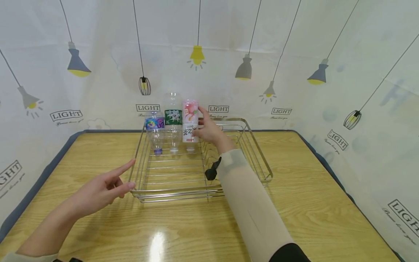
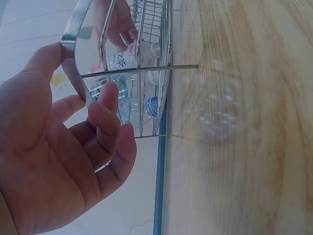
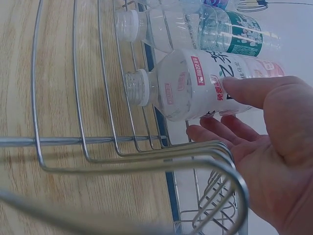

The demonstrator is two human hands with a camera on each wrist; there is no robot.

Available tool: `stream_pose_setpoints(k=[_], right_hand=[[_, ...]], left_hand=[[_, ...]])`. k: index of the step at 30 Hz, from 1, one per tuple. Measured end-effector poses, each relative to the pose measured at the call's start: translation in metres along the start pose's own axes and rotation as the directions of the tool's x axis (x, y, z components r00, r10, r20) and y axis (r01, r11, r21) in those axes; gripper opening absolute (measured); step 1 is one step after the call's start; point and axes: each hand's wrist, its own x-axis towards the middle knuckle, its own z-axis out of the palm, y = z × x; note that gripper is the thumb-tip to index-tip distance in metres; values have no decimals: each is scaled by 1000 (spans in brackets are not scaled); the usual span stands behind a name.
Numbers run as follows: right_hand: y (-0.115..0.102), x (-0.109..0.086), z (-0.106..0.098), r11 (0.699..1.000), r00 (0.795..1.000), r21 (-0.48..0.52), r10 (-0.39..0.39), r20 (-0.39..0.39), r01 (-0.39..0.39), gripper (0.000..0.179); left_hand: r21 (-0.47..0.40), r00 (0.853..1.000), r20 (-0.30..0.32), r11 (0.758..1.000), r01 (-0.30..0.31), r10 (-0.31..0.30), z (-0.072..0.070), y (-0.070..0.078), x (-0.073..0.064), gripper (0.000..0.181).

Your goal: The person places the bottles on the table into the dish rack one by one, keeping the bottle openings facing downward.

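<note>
A wire dish rack stands on the wooden table. Three plastic bottles stand upside down in a row at its back left: one with a blue-purple label, one with a green label, and a pink-and-white one. My right hand holds the pink-and-white bottle from its right side, thumb on the label. The right wrist view shows its white cap pointing down. At the rack's front left corner, my left hand touches the rim with straight thumb and index finger; its other fingers are bent.
Upright wire dividers run through the rack's middle, partly hidden by my right sleeve. A pale curtain with printed lamps closes off the back and sides. Wooden tabletop extends around the rack.
</note>
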Motion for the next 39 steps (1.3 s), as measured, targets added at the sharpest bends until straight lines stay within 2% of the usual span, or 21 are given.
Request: stream_pose_setpoints(k=[11,18,21,27,31,35,39], right_hand=[[-2,-2,1,1000,1000,7,17,-7,-17,112],[-3,-3,-2,1000,999,-2,11,-35,-11,103],[-4,-5,-5,999,998,-18,26,-59,-27,98],[-9,-9,-13,992,989,-114,42,-144,-59,86],[-13,-9,-18,992,982,-108,42,-185,-63,78],[-16,-10,-20,995,979,-91,11,-201,-30,70],[-23,-11,-21,997,973,-32,-78,-218,72,62]], left_hand=[[-17,1000,9,1000,13,-13,1,-1,0,78],[-26,1000,3,1000,4,-4,1,-2,-1,77],[-27,1000,1,1000,0,0,1,-3,-1,77],[-23,1000,-6,1000,-3,2,1,-2,-1,77],[-17,1000,-17,1000,-13,13,0,-3,-1,77],[-6,1000,-28,1000,-14,14,0,-3,-1,76],[-7,999,-30,1000,-16,16,0,-3,0,76]])
